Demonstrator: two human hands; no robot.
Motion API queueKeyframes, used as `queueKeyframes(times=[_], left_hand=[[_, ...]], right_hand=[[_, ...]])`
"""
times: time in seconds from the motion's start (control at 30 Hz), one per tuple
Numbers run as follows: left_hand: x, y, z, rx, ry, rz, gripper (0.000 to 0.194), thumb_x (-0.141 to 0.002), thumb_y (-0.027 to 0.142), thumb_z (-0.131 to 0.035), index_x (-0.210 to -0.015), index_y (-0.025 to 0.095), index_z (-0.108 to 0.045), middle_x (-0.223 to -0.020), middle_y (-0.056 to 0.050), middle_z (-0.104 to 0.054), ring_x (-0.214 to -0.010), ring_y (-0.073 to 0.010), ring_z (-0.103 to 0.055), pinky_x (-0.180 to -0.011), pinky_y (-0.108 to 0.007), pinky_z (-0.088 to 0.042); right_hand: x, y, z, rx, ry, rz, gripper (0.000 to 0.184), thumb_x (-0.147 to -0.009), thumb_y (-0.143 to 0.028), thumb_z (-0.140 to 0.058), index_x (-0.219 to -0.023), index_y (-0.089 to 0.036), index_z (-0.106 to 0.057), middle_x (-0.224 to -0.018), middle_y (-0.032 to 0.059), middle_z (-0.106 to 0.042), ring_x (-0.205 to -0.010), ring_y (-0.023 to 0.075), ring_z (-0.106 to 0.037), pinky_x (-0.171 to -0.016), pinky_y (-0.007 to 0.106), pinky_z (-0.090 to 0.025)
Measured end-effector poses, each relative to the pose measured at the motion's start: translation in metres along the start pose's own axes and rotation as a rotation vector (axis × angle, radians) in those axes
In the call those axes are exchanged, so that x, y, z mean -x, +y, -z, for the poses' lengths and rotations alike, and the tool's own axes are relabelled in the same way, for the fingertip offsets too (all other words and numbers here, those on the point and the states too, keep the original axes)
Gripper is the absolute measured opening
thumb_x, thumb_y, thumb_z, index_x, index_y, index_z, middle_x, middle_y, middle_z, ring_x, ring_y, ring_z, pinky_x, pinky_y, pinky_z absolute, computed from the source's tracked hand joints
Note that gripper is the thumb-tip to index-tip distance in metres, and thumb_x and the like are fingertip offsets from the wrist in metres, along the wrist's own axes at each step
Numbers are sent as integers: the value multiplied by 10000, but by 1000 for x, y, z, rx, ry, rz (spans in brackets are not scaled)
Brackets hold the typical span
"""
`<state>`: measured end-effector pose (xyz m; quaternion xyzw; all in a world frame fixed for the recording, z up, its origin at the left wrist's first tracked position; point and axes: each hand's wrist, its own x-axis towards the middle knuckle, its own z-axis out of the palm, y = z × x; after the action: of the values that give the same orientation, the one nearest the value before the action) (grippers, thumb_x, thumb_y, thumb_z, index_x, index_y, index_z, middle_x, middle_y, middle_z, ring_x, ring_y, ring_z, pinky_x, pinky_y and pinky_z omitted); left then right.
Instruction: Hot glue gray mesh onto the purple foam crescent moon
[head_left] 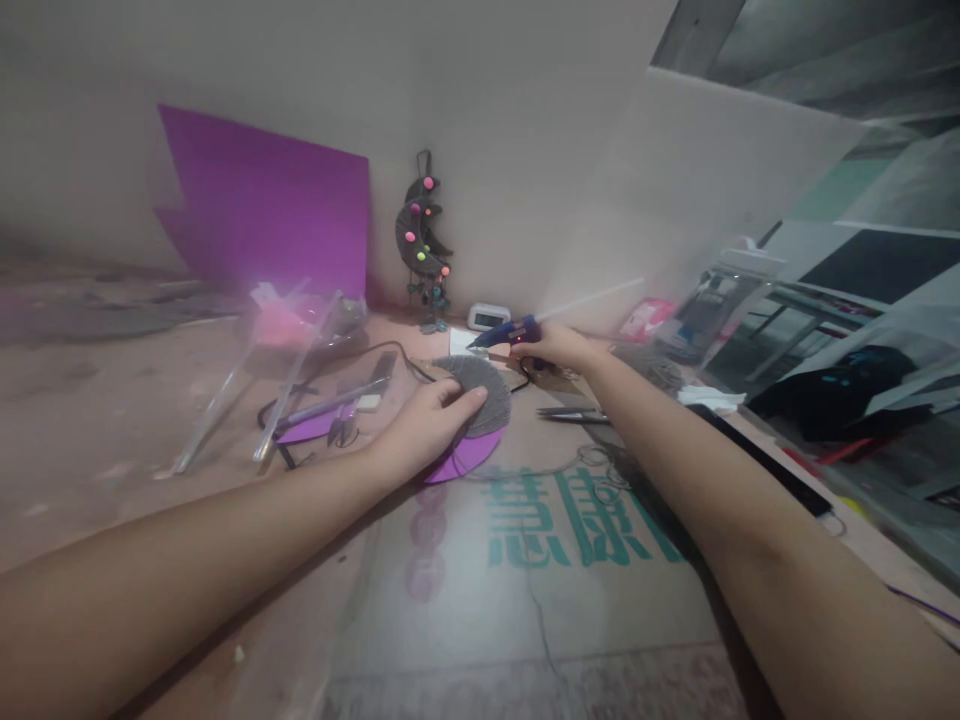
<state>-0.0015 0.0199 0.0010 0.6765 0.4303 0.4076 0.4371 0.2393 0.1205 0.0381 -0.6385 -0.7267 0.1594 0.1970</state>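
My left hand (439, 415) is closed on a purple crescent-shaped piece (472, 455) whose upper part is wound with grey yarn (491, 395). The thumb lies across the wound part, and the lower purple end is bare. In my right hand (559, 348) is a dark blue glue gun (506, 333), its nozzle pointing left just above the wrapped edge. A long clear glue stick (592, 300) sticks out behind it. Below the nozzle lies a small white pad (463, 343). Loose grey yarn (596, 458) trails from the piece to the right.
A decorated moon hanging (422, 235) leans on the wall beside a purple sheet (277, 210). Scissors (570, 413), a small digital clock (489, 317), clear glue sticks (296, 385) and a black phone-like slab (765, 460) lie around. A clear bottle (701, 310) stands right.
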Motion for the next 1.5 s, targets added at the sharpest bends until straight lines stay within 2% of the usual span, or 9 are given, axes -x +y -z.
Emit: queueKeyframes(times=[0.2, 0.43, 0.53, 0.63, 0.83, 0.97, 1.13, 1.27, 1.5], left_hand=[[-2, -6, -2, 6, -6, -31, 372, -806, 497, -542, -615, 189, -460, -566, 33, -445, -547, -115, -416, -482, -230, -303], [-3, -5, 0, 16, 23, -85, 407, -800, 515, -549, -592, 187, -423, -562, 46, -411, -540, -106, -407, -510, -231, -321], [0, 2, 2, -4, 37, 10, 380, -803, 512, -547, -615, 190, -478, -517, 38, -452, -492, -117, -423, -473, -242, -315], [2, 7, 2, 43, 19, 33, 338, -800, 473, -573, -640, 176, -561, -508, 12, -518, -494, -136, -471, -473, -254, -339], [1, 6, 3, 119, -30, -19, 272, -803, 399, -597, -675, 160, -627, -555, -13, -589, -552, -156, -528, -518, -257, -382], [-1, 2, 4, 59, -3, -9, 318, -800, 445, -587, -667, 157, -607, -564, -17, -585, -554, -148, -527, -518, -246, -384], [1, 4, 4, 53, -14, 16, 371, -824, 469, -543, -634, 151, -567, -553, 0, -558, -498, -110, -499, -478, -220, -360], [1, 3, 3, 22, -9, -12, 406, -829, 494, -521, -617, 150, -560, -545, -1, -556, -482, -103, -494, -466, -216, -350], [0, -1, 3, -22, -21, 6, 433, -830, 527, -503, -640, 144, -568, -541, -6, -550, -408, -83, -439, -406, -213, -307]], right_hand=[[10, 9, -22, -190, 92, -50, 250, -793, -391, -634, -823, -143, -633, -636, 49, -644, -513, 127, -549, -476, 240, -419], [13, -5, 8, -258, 239, -43, 254, -808, -376, -601, -799, -132, -669, -700, 67, -673, -584, 138, -587, -561, 245, -466], [35, -26, 20, -324, 315, 39, 265, -857, -380, -543, -932, -160, -671, -934, 86, -705, -758, 158, -637, -710, 277, -505], [73, -43, 22, -319, 397, 149, 301, -835, -434, -578, -939, -166, -668, -850, 79, -706, -782, 191, -646, -733, 313, -512], [144, -30, 5, -219, 326, 261, 323, -873, -480, -516, -821, -202, -674, -705, 44, -658, -695, 201, -635, -711, 342, -516], [169, -21, -9, -210, 261, 314, 271, -873, -471, -522, -901, -246, -671, -830, 47, -686, -809, 230, -654, -744, 359, -525], [172, -29, -21, -178, 128, 320, 226, -795, -431, -638, -824, -208, -644, -820, 46, -679, -745, 196, -636, -652, 300, -495], [168, -29, -24, -129, 151, 406, 300, -753, -498, -651, -768, -205, -588, -717, 25, -621, -667, 171, -574, -591, 276, -448], [171, -35, -22, -53, 128, 318, 331, -765, -532, -617, -753, -202, -596, -699, 23, -606, -653, 163, -558, -583, 261, -421]])
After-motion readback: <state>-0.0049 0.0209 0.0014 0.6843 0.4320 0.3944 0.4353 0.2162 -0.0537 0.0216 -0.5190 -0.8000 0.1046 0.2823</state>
